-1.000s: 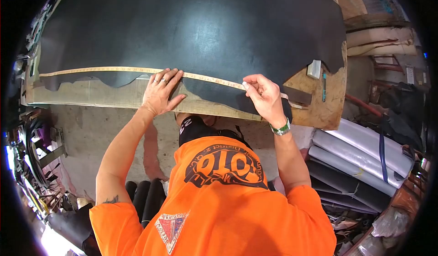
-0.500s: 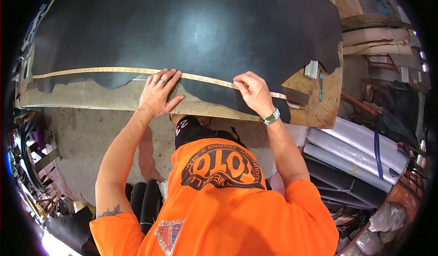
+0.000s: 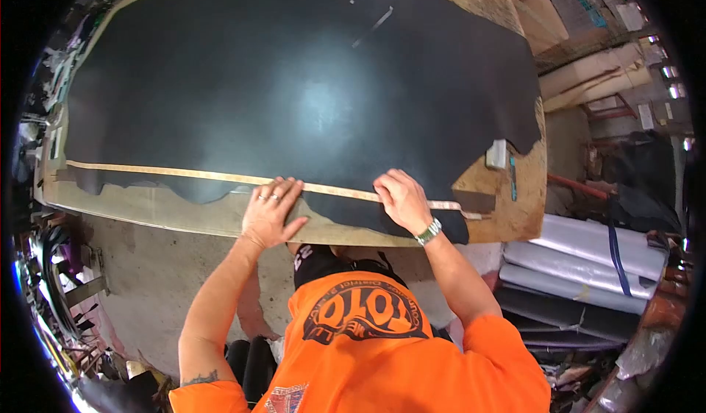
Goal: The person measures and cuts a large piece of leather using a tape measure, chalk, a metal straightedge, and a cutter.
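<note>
A large black leather hide (image 3: 316, 111) with a ragged near edge covers most of the table. Along that near side stretches a yellow tape measure (image 3: 184, 172), its end section past my right hand looking pinkish white. My left hand (image 3: 271, 211) lies over the tape with fingers extended, pressing it to the leather. Farther right, my right hand (image 3: 403, 201) has its fingers curled and pinched on the tape. To its right, the tape's loose end crosses onto a dark strip (image 3: 474, 201) on bare wood.
A pale block (image 3: 496, 154) and a blue cutter-like tool (image 3: 513, 177) sit on the wooden tabletop (image 3: 515, 214) at right. Silvery rolls (image 3: 588, 262) and darker rolls are stacked below that corner. Cables and clutter (image 3: 55, 280) line the left side.
The view has tilted, so the table and hands sit lower and more of the hide's far side shows, with pale marks. Both hands stay at about the same places along the tape.
</note>
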Demonstrator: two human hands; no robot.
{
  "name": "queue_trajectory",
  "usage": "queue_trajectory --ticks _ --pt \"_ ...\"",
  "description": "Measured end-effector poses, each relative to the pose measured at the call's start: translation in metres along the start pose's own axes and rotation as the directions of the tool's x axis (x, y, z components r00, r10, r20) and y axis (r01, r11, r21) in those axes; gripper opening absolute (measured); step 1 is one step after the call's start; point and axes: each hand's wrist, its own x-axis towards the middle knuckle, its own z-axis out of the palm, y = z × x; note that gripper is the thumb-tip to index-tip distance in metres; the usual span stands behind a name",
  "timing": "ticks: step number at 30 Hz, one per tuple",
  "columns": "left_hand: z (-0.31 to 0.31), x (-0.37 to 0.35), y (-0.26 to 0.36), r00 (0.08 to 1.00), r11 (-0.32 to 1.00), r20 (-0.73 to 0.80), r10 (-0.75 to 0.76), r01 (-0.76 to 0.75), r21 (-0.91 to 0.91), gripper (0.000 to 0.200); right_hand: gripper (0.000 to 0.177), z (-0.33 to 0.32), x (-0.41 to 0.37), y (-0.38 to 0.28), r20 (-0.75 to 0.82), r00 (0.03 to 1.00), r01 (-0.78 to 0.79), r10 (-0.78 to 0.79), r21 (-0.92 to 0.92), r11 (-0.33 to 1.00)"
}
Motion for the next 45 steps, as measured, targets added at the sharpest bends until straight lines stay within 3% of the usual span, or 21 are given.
queue_trajectory --ticks 4,6,8,15,18,23,27,38,45 --pt "-0.002 0.003 -0.006 0.986 0.991 0.166 -0.015 0.037 -0.128 0.074 0.008 0.005 -0.002 0.001 -0.084 0.996 0.033 -0.037 -0.05 0.998" --pt "-0.006 -0.002 -0.006 0.999 0.997 0.043 0.016 -0.013 -0.076 0.072 0.005 0.002 0.003 -0.001 0.044 0.998 -0.039 0.036 0.056 0.998" --pt "-0.004 -0.005 -0.007 0.999 1.0 -0.028 0.015 -0.015 -0.016 0.072 0.003 0.005 0.004 -0.002 0.042 0.999 -0.023 0.018 0.122 0.992" --pt "-0.002 -0.005 -0.005 0.997 0.999 -0.07 0.023 -0.026 -0.047 0.073 0.004 0.002 0.001 -0.008 0.042 0.998 -0.043 0.04 0.074 0.996" --pt "-0.001 -0.003 -0.005 0.998 0.999 -0.061 0.013 -0.016 -0.038 0.071 0.003 0.002 0.004 -0.007 0.018 1.0 -0.005 0.004 0.07 0.998" --pt "-0.013 0.0 -0.005 0.992 0.999 0.123 -0.021 0.026 -0.043 0.072 0.005 0.002 0.005 -0.009 0.01 1.0 -0.018 0.018 0.078 0.997" --pt "-0.004 0.0 -0.004 1.0 1.0 0.003 -0.013 0.013 -0.019 0.077 0.004 -0.001 -0.001 -0.006 -0.015 1.0 0.006 -0.006 0.032 0.999" --pt "-0.003 -0.004 0.005 1.0 1.0 -0.022 0.007 -0.008 -0.03 0.077 0.004 0.009 0.02 0.002 -0.076 0.997 0.02 -0.018 0.025 1.0" --pt "-0.003 0.002 0.001 0.999 1.0 -0.033 -0.001 0.0 -0.014 0.077 0.004 0.021 0.091 0.02 -0.164 0.985 0.052 -0.052 -0.002 0.999"
